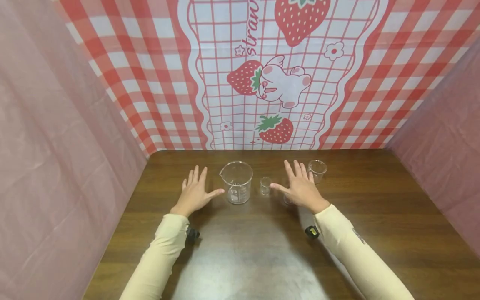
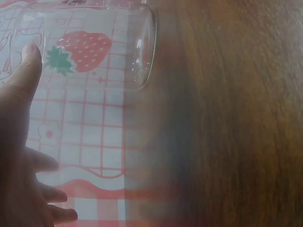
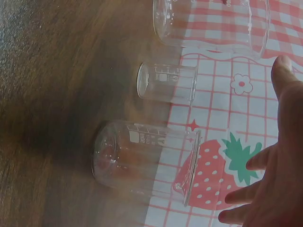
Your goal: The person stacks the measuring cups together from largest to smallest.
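A large clear glass beaker (image 1: pixel 237 183) with a pouring spout stands upright on the table. To its left my left hand (image 1: pixel 195 193) is spread, its thumb pointing at the beaker; whether they touch I cannot tell. A tiny beaker (image 1: pixel 265 186) stands to the right of the large one. Past it, my right hand (image 1: pixel 301 189) has its fingers spread and holds nothing. A medium beaker (image 3: pixel 147 156) shows whole in the right wrist view; in the head view that hand mostly hides it. Behind the right fingers is another glass beaker (image 1: pixel 317 170), partly covered.
The brown wooden table (image 1: pixel 240 250) ends at a red-and-white checked cloth (image 1: pixel 157 75) with strawberry prints hanging behind it. Pink curtains (image 1: pixel 56 166) close off both sides. A dark wrist device (image 1: pixel 312 231) sits by each sleeve.
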Demonstrator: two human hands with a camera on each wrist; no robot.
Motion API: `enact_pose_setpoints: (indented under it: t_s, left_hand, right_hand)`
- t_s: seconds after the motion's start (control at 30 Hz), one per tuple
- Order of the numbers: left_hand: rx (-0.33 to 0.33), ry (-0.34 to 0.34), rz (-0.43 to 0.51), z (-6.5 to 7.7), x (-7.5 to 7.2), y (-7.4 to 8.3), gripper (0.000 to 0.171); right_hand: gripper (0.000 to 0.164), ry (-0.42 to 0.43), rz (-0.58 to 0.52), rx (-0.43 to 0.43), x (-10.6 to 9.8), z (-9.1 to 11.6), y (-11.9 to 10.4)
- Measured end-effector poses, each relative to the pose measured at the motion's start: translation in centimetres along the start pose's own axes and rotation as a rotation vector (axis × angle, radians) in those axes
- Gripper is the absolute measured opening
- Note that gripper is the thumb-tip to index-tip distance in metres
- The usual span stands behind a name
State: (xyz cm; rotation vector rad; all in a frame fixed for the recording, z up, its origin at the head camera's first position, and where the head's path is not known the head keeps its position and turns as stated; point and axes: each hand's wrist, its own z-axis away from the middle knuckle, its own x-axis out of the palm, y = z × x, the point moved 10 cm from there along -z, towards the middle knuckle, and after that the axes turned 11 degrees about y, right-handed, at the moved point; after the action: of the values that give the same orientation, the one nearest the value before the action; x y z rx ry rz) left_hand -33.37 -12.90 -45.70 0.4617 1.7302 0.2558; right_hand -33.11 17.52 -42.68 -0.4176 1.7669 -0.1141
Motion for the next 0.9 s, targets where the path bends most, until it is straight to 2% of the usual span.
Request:
enact_pose_setpoints:
  t_s: [0.17, 0.43, 0.9]
  left_hand:
    - [-0.006, -0.004, 0.023, 0.1, 0.2, -0.1, 0.107]
    - [-0.023, 0.036, 0.094, 0.0, 0.1, -0.2, 0.109]
    - [-0.018, 0.053, 0.138, -0.2, 0.0, 0.0, 0.11]
  right_hand:
    - [0.1, -0.003, -0.022, -0.02, 0.2, 0.0, -0.6]
    - [0.098, 0.01, -0.064, -0.045, 0.2, -0.2, -1.4]
    - [0.098, 0.031, -0.122, -0.074, 0.4, -0.6, -2.9]
